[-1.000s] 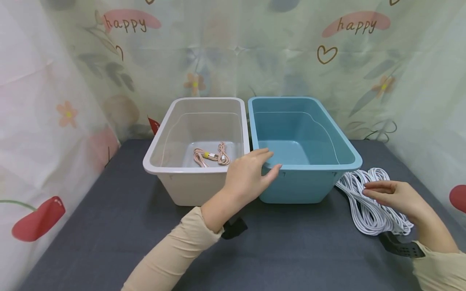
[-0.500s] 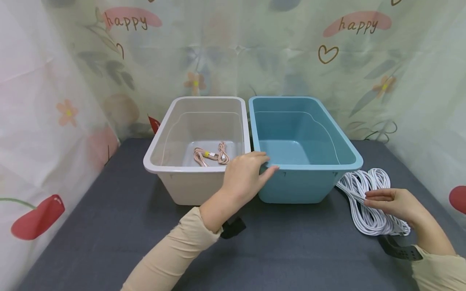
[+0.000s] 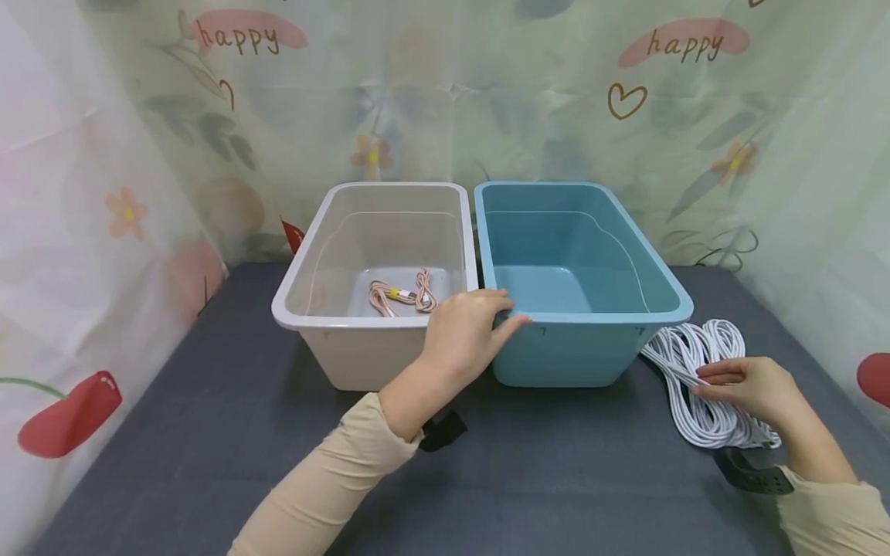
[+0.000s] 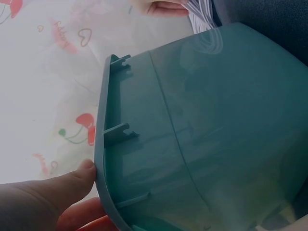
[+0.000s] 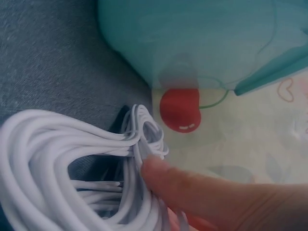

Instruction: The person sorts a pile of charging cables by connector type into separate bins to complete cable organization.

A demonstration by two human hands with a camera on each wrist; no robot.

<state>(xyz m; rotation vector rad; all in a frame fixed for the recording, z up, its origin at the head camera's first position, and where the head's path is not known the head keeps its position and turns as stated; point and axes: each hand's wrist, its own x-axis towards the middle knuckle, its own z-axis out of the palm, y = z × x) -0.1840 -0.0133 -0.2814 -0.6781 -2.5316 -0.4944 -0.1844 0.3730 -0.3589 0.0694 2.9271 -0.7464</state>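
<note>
A light-blue plastic tub point(image 3: 563, 351) stands on the dark table, to the right of a beige tub point(image 3: 368, 355). My left hand point(image 3: 460, 332) grips its near left corner; in the left wrist view the thumb point(image 4: 77, 185) lies against the rim, with the fingers behind it. Right of the blue tub lies a big coil of white cable point(image 3: 705, 413), bundled around its middle. My right hand point(image 3: 754, 390) pinches the coil near that bundled middle. The thumb point(image 5: 178, 180) presses on the strands in the right wrist view, while the other fingers are mostly hidden.
Inside the beige tub lie pinkish cables point(image 3: 406, 297), one with a yellow tag. Both tubs stand side by side with a narrow gap. A printed curtain point(image 3: 445, 93) hangs close behind and along both sides of the dark table point(image 3: 528, 479).
My left fingers have come down slightly onto the blue tub's rim. My right hand has lowered a little and moved slightly left on the cable coil. The tubs stay put.
</note>
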